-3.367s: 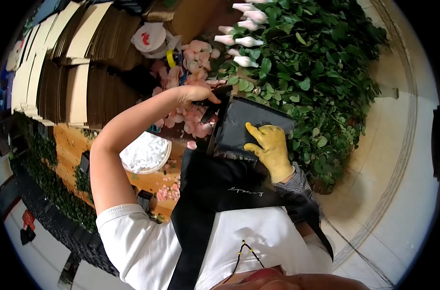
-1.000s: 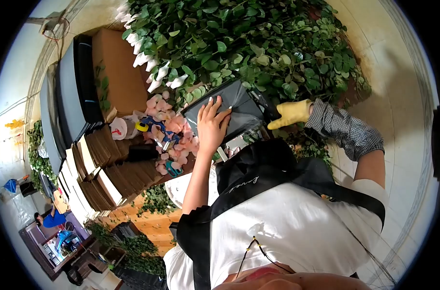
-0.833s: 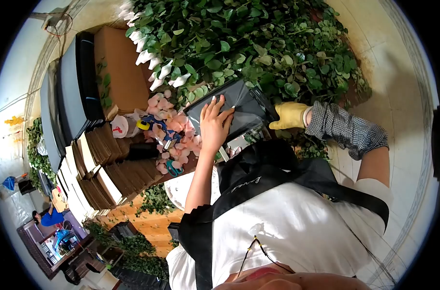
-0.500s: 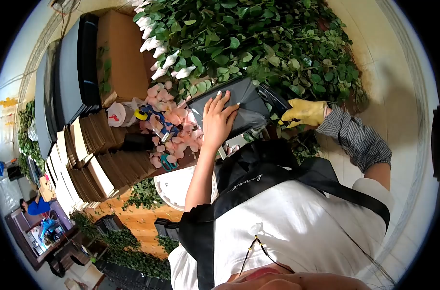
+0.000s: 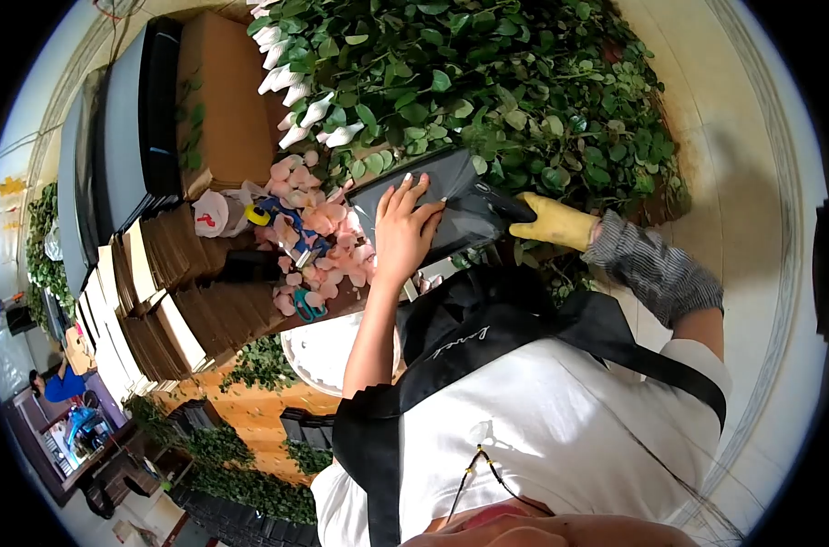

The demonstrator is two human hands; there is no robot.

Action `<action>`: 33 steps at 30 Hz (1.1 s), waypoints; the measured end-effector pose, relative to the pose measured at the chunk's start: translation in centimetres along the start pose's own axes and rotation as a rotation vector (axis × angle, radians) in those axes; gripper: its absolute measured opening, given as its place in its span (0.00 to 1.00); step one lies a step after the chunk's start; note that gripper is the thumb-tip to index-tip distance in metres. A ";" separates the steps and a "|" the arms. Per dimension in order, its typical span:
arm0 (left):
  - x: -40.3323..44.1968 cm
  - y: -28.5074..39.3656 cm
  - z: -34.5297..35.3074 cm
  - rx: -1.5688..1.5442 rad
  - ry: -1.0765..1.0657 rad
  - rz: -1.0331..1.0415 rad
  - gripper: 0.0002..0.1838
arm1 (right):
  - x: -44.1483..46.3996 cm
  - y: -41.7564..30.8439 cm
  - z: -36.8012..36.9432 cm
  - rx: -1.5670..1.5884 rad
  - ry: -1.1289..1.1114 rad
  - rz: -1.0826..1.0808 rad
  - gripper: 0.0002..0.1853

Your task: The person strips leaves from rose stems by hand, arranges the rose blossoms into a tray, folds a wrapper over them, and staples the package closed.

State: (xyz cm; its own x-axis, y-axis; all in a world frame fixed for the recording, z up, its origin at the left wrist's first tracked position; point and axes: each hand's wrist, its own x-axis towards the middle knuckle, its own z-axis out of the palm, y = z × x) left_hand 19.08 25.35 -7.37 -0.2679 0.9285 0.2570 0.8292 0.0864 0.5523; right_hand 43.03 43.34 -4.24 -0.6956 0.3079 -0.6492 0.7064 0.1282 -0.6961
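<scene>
My bare left hand [image 5: 407, 219] lies flat with spread fingers on a dark package [image 5: 455, 228] with a shiny, clear-looking wrap. My right hand [image 5: 553, 221], in a yellow glove, is closed around the end of a black tool [image 5: 499, 202] that looks like a stapler. The tool's other end reaches the package's right edge; whether its jaws touch the wrap cannot be made out. Leafy green stems [image 5: 487, 82] lie in a big pile just beyond the package. White netted flower heads [image 5: 291, 91] stick out at the pile's left side.
Pink petals [image 5: 328, 219], teal scissors [image 5: 308, 305] and a yellow tape roll [image 5: 257, 215] lie left of the package. Further left are stacked cardboard sheets [image 5: 191, 264] and a brown box [image 5: 218, 100]. A white basket [image 5: 328, 351] stands below. A person in blue [image 5: 63, 385] is far off.
Earlier my gloved right hand was on the package and my left hand at its far-left edge. Now my left hand rests on the package and the glove grips the black tool, which has moved left since half a second ago.
</scene>
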 end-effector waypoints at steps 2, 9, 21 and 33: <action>0.0 0.0 -0.1 0.016 -0.004 0.003 0.09 | 0.4 0.3 0.3 -0.082 0.050 0.021 0.34; -0.1 0.1 -0.7 -0.160 0.058 -0.040 0.13 | -0.1 0.0 1.6 -0.056 0.157 0.050 0.32; -8.8 10.4 -4.0 -0.517 0.069 -0.660 0.22 | -3.2 -2.7 -2.1 0.556 -0.498 -0.264 0.35; -19.9 -0.2 -3.5 0.039 0.292 -0.833 0.36 | 0.2 -13.6 12.5 -0.160 -0.510 -0.417 0.29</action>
State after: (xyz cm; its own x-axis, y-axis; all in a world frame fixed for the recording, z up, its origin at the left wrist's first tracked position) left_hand 22.49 5.62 -9.81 -0.9028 0.4296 -0.0210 0.3237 0.7108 0.6244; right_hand 31.64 29.90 1.22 -0.8614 -0.2756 -0.4267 0.3487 0.2900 -0.8912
